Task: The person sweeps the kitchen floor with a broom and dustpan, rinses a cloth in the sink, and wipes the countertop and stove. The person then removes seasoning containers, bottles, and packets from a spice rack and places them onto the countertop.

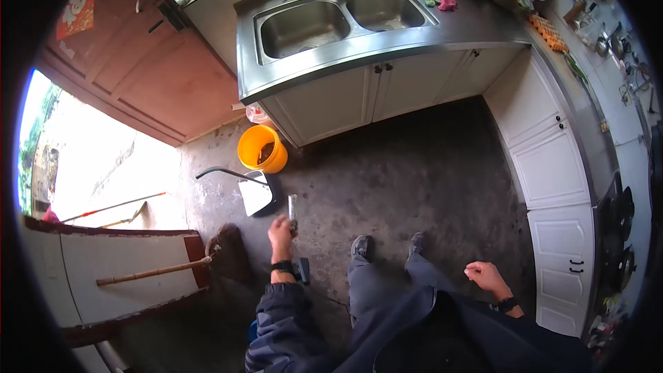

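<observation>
My left hand [280, 235] is closed around a slim, pale grey upright object [293, 208], whose kind I cannot make out. Just ahead of that hand, a white and black dustpan [255, 197] with a dark handle rests on the floor. Beyond it stands a yellow bucket [277, 157] with something brown inside. My right hand [489, 278] hangs out to the right above the floor, fingers curled together. Whether anything is pinched in them is too small to tell. Dark bands circle both wrists.
A double steel sink [304, 27] is set in the counter ahead, above white cabinets [324, 107]. A reddish door [148, 62] stands left beside a bright doorway. A wooden-handled broom [155, 273] lies at lower left. More white cabinets [552, 159] line the right side.
</observation>
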The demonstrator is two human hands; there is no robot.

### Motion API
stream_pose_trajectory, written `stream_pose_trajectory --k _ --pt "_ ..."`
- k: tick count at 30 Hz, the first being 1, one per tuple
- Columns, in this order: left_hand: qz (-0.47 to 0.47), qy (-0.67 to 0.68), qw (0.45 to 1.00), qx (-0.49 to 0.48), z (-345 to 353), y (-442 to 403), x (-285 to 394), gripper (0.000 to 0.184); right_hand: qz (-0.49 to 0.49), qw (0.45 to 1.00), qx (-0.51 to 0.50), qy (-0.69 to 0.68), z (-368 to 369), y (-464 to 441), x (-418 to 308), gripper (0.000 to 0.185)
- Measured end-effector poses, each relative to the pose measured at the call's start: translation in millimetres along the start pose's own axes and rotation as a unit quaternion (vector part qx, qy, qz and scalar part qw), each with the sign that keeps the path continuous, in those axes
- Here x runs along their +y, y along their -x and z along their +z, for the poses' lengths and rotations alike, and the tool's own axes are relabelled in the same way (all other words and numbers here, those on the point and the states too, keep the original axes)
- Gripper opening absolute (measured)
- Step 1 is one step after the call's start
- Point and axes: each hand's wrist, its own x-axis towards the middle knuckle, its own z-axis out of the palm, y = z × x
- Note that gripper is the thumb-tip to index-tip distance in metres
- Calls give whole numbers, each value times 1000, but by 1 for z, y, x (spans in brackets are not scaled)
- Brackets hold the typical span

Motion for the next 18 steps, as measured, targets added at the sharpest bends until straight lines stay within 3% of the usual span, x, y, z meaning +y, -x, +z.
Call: stream_pose_trajectory --k 2,3,5,7,8,10,11,12,14,15,16,18 --pt "-45 75 996 10 -3 -44 78 35 12 1000 11 -5 27 14 24 30" --pt "-14 84 996 26 -7 -61 98 37 30 999 25 -6 35 26 16 30" --pt "68 -82 994 -32 -17 -81 132 35 51 996 74 -5 49 58 -9 35" --pt "115 -202 971 -63 -5 -91 131 29 71 993 88 23 67 80 3 39" --pt "125 -179 968 -127 6 -88 120 33 83 991 100 -4 76 90 10 41" --pt "83 -251 949 -170 24 -93 69 33 93 986 121 -66 96 109 26 42" --pt "66 -316 922 -216 41 -62 61 31 81 984 127 -96 105 118 34 42" --pt "-116 -181 885 -414 24 -110 12 29 92 978 146 -118 115 129 44 42" --pt "-48 -415 817 -398 47 -97 -61 13 105 965 178 -159 141 151 62 42" --pt "-39 -451 784 -424 64 -48 -62 14 108 962 180 -173 149 166 73 41" --pt "-125 -430 744 -496 77 -35 -74 16 120 957 191 -185 159 183 88 41" --pt "-12 -559 653 -511 110 68 -64 41 136 948 204 -204 181 211 118 42"
